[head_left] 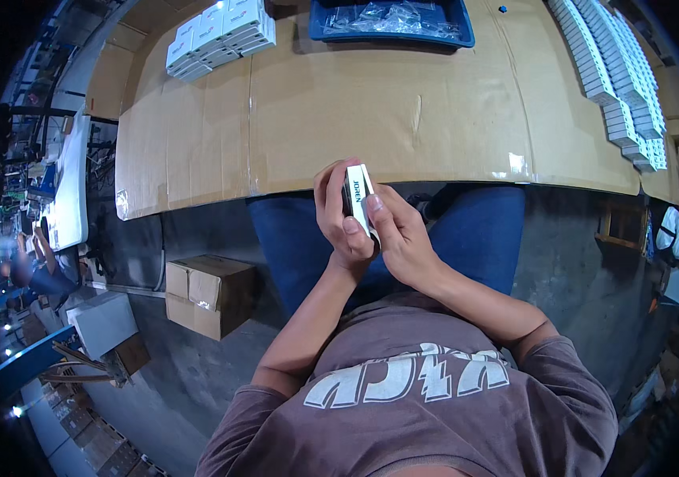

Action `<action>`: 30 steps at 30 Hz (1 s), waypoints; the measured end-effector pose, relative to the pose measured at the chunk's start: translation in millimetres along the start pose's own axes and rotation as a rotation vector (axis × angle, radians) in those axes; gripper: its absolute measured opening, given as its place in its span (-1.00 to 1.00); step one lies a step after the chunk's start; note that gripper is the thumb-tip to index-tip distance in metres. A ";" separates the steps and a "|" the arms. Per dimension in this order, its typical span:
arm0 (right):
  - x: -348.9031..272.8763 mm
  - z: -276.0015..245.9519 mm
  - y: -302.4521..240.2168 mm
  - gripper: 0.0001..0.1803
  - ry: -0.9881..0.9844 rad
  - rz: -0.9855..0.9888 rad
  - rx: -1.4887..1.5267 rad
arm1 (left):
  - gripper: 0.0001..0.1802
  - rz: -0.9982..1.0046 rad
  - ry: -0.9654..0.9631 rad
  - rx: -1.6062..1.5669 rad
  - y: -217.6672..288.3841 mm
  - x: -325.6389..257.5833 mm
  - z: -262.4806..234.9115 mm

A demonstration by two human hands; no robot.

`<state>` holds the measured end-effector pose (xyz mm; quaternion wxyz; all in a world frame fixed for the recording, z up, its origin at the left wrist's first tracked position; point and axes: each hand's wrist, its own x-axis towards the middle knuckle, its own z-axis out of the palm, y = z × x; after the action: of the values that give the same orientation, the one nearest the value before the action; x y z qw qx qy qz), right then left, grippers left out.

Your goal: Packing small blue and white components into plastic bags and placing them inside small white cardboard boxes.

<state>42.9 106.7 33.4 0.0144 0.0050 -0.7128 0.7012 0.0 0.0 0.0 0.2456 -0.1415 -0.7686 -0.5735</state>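
Between my two hands, just off the table's near edge, is a small white box [357, 191] with dark printing on its narrow side, held upright. My left hand [334, 208] wraps round its left side, fingers behind and thumb low on the front. My right hand [400, 232] grips it from the right, with the thumb pressed near the printed side. The palms hide much of the box, so whether its flap is open does not show.
The cardboard-covered table [331, 119] spans ahead. On it stand stacked white boxes [220, 38] at the back left, a blue tray [391, 38] of clear plastic pieces, and long rows of white boxes [613, 75] at right. A cardboard carton [206, 296] sits on the floor at left.
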 end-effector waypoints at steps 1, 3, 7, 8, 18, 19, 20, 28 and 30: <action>-0.3 -0.5 0.4 -0.58 0.003 0.019 0.011 | -0.06 -0.014 -0.010 -0.021 -0.9 -0.1 -0.1; 0.5 -3.4 -0.6 -0.58 0.003 0.037 0.017 | -0.05 -0.028 -0.015 -0.044 0.1 0.0 1.7; 3.9 -9.4 -6.8 -0.56 -0.036 0.064 -0.042 | -0.03 -0.065 -0.010 -0.048 4.0 -0.7 5.6; 4.6 -9.9 -7.9 -0.54 -0.051 0.090 -0.059 | -0.02 -0.080 -0.006 -0.037 4.2 -1.3 6.1; 18.2 -53.8 -16.5 -0.21 -0.282 0.129 -0.111 | 0.04 -0.366 -0.182 -0.414 3.2 -5.4 8.4; 17.2 -56.0 -18.7 -0.13 -0.303 0.105 -0.216 | 0.03 -0.644 -0.171 -0.753 7.5 -5.6 7.6; 18.5 -57.1 -17.7 0.07 -0.279 -0.005 -0.472 | -0.08 -0.712 -0.111 -0.701 9.7 -2.4 7.7; 38.2 -66.2 21.3 0.01 -0.255 -0.686 -0.656 | -0.12 -1.029 -0.314 -1.002 41.3 13.2 8.1; 37.3 -60.6 31.7 -0.03 -0.224 -0.714 -0.651 | -0.13 -1.047 -0.289 -0.979 40.0 11.0 8.4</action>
<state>5.6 168.2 3.7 0.1778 0.3192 -0.8457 0.3889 8.9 19.4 36.6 -0.2560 0.0767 -0.4157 -0.8694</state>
